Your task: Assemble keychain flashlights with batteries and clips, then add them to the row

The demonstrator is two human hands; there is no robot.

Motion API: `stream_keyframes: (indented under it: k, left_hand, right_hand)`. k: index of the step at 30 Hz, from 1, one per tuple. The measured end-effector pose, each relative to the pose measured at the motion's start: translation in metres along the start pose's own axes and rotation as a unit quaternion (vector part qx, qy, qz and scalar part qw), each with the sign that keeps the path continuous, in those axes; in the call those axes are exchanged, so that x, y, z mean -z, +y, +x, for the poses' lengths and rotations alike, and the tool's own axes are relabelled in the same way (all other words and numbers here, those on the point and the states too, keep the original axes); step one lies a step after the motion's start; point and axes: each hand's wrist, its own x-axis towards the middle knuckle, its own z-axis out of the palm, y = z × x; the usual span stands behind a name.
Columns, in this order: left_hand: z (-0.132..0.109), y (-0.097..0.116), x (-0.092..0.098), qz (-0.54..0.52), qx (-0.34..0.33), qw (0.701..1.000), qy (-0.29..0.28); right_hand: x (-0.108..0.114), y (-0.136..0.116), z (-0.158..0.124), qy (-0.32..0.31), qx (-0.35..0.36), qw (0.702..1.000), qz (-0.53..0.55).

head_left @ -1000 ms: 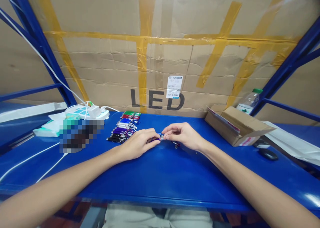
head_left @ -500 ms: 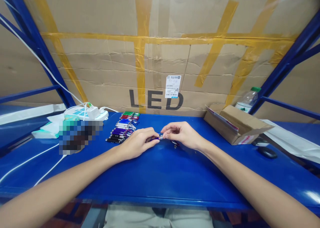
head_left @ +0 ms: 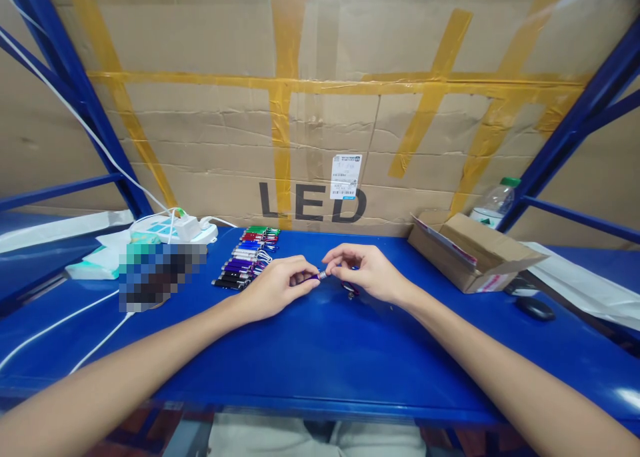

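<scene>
Between my hands is a slim purple tube with a silver end (head_left: 323, 275), like a mini flashlight. My left hand (head_left: 280, 285) is closed around its purple body, mostly hiding it. The thumb and fingertips of my right hand (head_left: 364, 270) pinch at the silver end. Under my right hand, partly covered, lies a small dark and shiny item (head_left: 350, 288) that I cannot make out. To the left of my left hand, a column of similar tubes (head_left: 243, 260) in green, red, blue, white, purple and black lies on the blue table (head_left: 320, 350), several with cords or clips.
At the right stand an open cardboard box (head_left: 465, 253), a black mouse-shaped object (head_left: 535, 308) and a plastic bottle (head_left: 497, 200). Tissues (head_left: 103, 257), a power strip (head_left: 185, 229) and white cables lie at the left. A large taped carton (head_left: 215, 143) forms the back wall.
The view has tilted slightly upward. Both hands keep their hold on the tube, and the right fingers have shifted a little at its silver end.
</scene>
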Motion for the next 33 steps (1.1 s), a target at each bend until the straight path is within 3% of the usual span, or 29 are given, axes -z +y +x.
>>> stream_keyframes:
  k: [14,22,33]
  left_hand:
    - [0.000,-0.001,-0.001,-0.041,0.055,0.998,0.002]
    - [0.003,-0.003,-0.005,-0.142,0.101,0.985,-0.010]
    - [0.001,0.001,-0.001,-0.071,0.078,0.994,-0.008]
  right_hand:
    - [0.000,-0.003,-0.003,0.002,0.023,0.999,-0.043]
    - [-0.003,-0.014,-0.006,0.011,0.057,0.992,-0.109]
    - [-0.002,-0.013,-0.007,0.004,0.111,0.973,-0.203]
